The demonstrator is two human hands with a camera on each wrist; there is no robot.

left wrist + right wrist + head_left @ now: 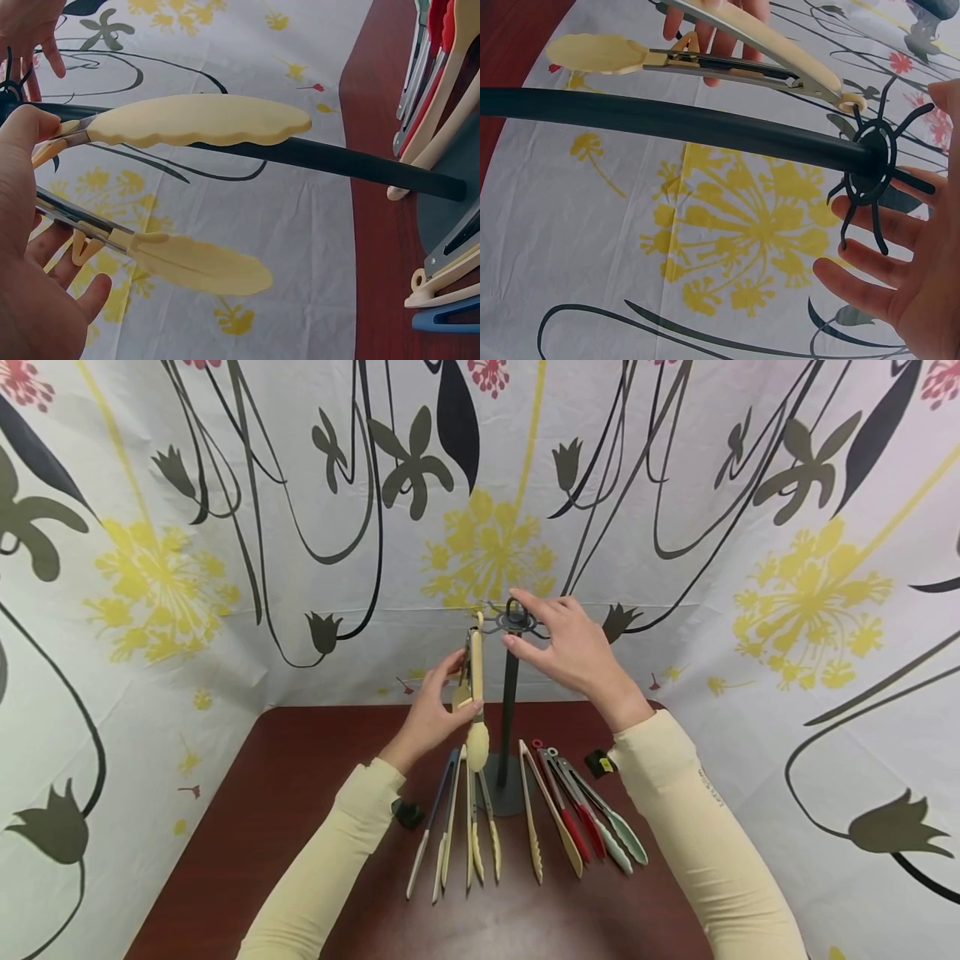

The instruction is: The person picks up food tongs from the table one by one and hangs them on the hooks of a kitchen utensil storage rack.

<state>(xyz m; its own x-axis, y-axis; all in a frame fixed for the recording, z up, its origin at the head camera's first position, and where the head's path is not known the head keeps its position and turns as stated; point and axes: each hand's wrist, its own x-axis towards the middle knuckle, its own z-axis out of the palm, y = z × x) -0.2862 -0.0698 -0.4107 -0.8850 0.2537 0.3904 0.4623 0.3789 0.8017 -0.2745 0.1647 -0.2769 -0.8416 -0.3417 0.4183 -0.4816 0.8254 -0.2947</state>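
Observation:
My left hand grips a pair of pale yellow tongs, thumb on one arm and fingers on the other. They hang head down, and their two scalloped heads stand apart in the left wrist view. At the top, the tongs' pull loop overlaps a hook of the dark rack. My right hand is up at the rack's hook ring, thumb and fingers spread around it. In the right wrist view its fingers extend behind the hooks, loosely bent.
The rack's pole rises from a round base on the dark red table. Several tongs lie in front: blue-handled tongs and cream ones left, red tongs and mint tongs right. Small black objects flank them. Patterned cloth hangs behind.

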